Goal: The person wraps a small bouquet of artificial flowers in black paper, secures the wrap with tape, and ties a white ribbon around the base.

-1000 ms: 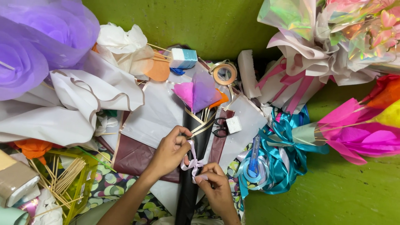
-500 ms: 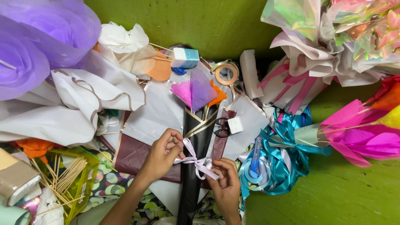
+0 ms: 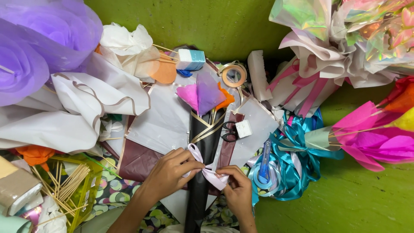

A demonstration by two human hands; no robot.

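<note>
Pinching the loops of a pale pink ribbon bow, the left hand and right hand have their fingers closed on it against a black wrapped bouquet lying mid-scene. Scissors rest just right of it; teal ribbon sits farther right.

Bow: pale pink. Wrapped cone: black, gold-striped edge. Paper flower atop it: magenta, purple, orange. Scissors: black handles. Ribbon pile: teal with light blue. Tape roll: tan. Large flowers: lilac. Surface: mottled green. Sheet: maroon. Skewers: pale wood.
</note>
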